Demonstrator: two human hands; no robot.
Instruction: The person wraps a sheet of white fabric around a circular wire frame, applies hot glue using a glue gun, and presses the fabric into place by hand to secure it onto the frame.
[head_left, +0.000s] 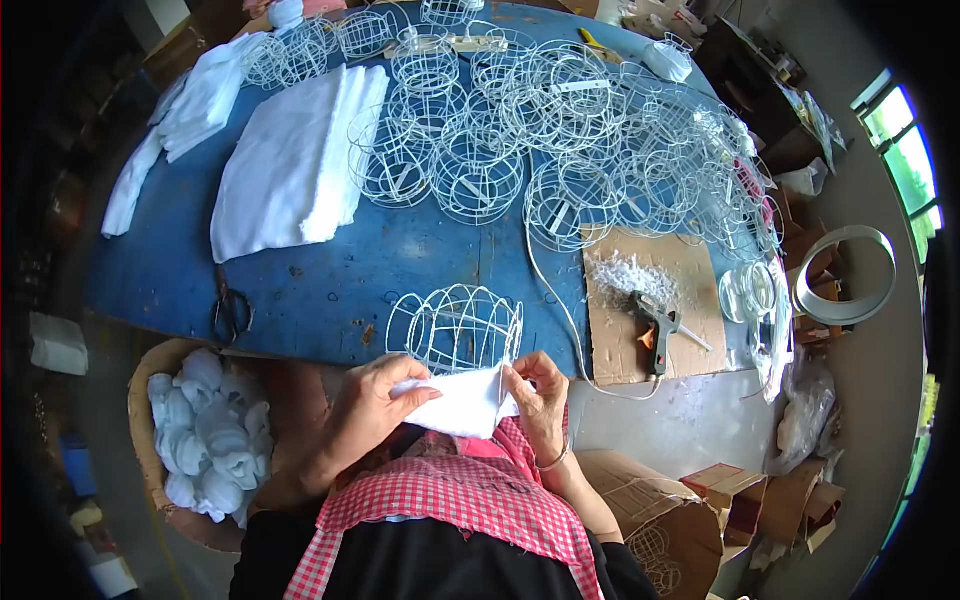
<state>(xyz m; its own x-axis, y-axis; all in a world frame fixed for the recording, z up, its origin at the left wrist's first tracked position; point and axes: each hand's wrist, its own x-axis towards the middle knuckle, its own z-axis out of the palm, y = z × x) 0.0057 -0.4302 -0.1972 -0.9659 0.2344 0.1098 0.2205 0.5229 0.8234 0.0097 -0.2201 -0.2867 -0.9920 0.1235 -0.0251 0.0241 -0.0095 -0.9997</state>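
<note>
A piece of white fabric (462, 403) is stretched between my two hands at the table's near edge. My left hand (388, 396) pinches its left end between thumb and fingers. With fingers closed, my right hand (538, 392) grips the right end, close to the side of a wire frame. That round white wire frame (460, 325) rests on the blue table (410, 245) just beyond the fabric, which hides its near part.
Many wire frames (575, 195) cover the table's far and right parts. Folded white cloth (285, 165) lies left, black scissors (231, 308) nearer. A glue gun (656, 335) with a cord sits on cardboard (612, 345). Boxes (140, 400) stand below.
</note>
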